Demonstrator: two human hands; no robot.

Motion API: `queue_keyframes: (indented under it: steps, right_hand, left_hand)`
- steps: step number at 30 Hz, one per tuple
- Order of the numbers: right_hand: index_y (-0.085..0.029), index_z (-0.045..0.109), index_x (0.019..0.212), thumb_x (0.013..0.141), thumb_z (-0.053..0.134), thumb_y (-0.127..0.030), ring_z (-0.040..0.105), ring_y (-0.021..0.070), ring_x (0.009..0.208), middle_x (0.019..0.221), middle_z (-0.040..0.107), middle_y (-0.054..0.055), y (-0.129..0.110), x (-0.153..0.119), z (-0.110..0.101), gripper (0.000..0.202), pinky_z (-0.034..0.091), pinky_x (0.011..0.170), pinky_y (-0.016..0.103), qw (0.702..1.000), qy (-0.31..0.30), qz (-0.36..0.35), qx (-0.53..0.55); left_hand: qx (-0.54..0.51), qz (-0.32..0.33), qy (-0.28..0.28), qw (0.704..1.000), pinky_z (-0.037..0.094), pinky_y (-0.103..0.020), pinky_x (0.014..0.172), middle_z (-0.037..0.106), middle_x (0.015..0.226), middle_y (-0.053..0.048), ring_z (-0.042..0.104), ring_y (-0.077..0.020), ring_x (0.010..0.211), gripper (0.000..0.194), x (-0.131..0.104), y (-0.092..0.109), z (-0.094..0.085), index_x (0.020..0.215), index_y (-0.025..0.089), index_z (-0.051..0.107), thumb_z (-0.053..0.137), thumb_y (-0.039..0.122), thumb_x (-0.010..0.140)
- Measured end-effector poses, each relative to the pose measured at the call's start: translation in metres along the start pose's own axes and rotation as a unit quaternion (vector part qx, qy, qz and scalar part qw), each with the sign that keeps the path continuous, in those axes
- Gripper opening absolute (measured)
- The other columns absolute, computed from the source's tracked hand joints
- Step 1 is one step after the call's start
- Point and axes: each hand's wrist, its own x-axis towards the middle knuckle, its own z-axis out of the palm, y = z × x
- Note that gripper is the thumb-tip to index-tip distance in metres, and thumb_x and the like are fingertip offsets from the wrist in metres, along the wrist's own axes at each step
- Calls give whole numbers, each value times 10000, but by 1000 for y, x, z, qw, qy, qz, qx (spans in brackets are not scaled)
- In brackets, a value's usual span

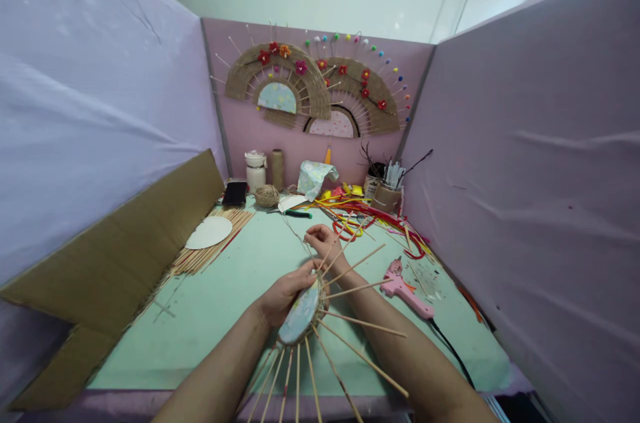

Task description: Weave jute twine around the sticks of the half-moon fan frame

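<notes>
My left hand [293, 290] grips a half-round piece [301, 316] covered in pale blue patterned cloth. Thin wooden sticks [355, 324] fan out from its curved edge, toward me and to the right. Just beyond it, my right hand [324, 241] has thumb and fingertips pinched together on a length of twine [295, 231]. That twine runs back toward a twine ball [267, 196] at the rear of the table. Some twine appears wound along the piece's curved edge, though my fingers partly hide it.
A pink glue gun [407, 290] with a black cord lies on the right. Scissors [345, 231] and coloured stems lie at the back. On the left are loose sticks [193, 263], a white oval card [209, 232] and a cardboard sheet [115, 263]. Finished fans [280, 66] hang behind.
</notes>
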Motion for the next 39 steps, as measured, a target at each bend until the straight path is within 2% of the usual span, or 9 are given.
queue_keyframes:
  steps: [5, 10, 15, 20, 22, 25, 32, 36, 39]
  right_hand:
    - [-185, 576, 753, 625, 687, -315, 542, 124, 579, 612, 589, -17, -12, 3, -10, 214, 420, 582, 259, 1000, 7, -12, 15]
    - [-188, 597, 787, 594, 735, -334, 477, 95, 527, 564, 535, -48, -33, 15, -35, 279, 392, 557, 243, 997, 21, -8, 75]
    - [-193, 596, 765, 618, 733, -403, 424, 79, 500, 573, 510, -45, -51, 22, -63, 291, 353, 499, 223, 986, -9, 7, 169]
    - [-197, 616, 833, 685, 656, -505, 432, 99, 506, 552, 485, -39, -63, 19, -82, 344, 353, 499, 233, 990, -42, -5, 138]
    - [-194, 621, 831, 700, 638, -515, 430, 104, 513, 550, 478, -35, -65, 18, -84, 346, 359, 508, 237, 992, -33, -21, 118]
    - [-196, 619, 784, 676, 668, -484, 428, 101, 531, 590, 498, -26, -65, 19, -82, 311, 370, 532, 239, 992, 19, -60, 110]
    - [-209, 598, 746, 706, 625, -484, 461, 121, 572, 616, 519, -19, -52, 26, -77, 279, 394, 578, 259, 987, 102, -114, 47]
    - [-207, 586, 728, 688, 636, -494, 429, 106, 529, 578, 497, -35, -42, 30, -78, 294, 371, 533, 241, 989, 95, -88, 74]
    - [-196, 594, 708, 682, 644, -493, 435, 103, 530, 581, 516, -30, -35, 31, -76, 303, 373, 529, 237, 995, 67, -59, 48]
  left_hand:
    - [25, 8, 5, 1000, 462, -236, 542, 608, 719, -40, 599, -144, 590, 243, 0, 2, 0, 1033, 200, 439, 543, 286, 831]
    - [54, -15, 30, 998, 446, -223, 541, 620, 710, -51, 576, -126, 576, 199, 0, 5, 0, 970, 185, 463, 564, 272, 822]
    - [70, -46, 46, 995, 421, -207, 511, 630, 708, -53, 576, -122, 558, 207, 2, 1, -3, 946, 177, 484, 601, 265, 798]
    - [83, -71, 78, 991, 394, -180, 497, 628, 695, -30, 573, -103, 534, 259, 5, -4, -5, 940, 178, 497, 654, 275, 757]
    - [92, -75, 92, 989, 391, -180, 485, 627, 680, -24, 574, -106, 521, 284, 5, -4, -5, 929, 180, 497, 673, 293, 739]
    - [110, -70, 116, 985, 383, -176, 463, 620, 654, -11, 565, -103, 499, 302, 5, 0, -5, 929, 185, 487, 677, 313, 732]
    - [147, -29, 164, 975, 349, -161, 416, 597, 619, 13, 536, -90, 457, 318, 4, 8, -5, 900, 186, 483, 682, 357, 719]
    - [142, 5, 191, 971, 378, -170, 433, 602, 633, 14, 551, -95, 474, 321, 5, 12, -7, 934, 194, 475, 662, 366, 738]
    - [133, 67, 217, 965, 384, -176, 433, 590, 619, 28, 550, -100, 471, 352, 6, 15, -8, 967, 203, 467, 662, 382, 735]
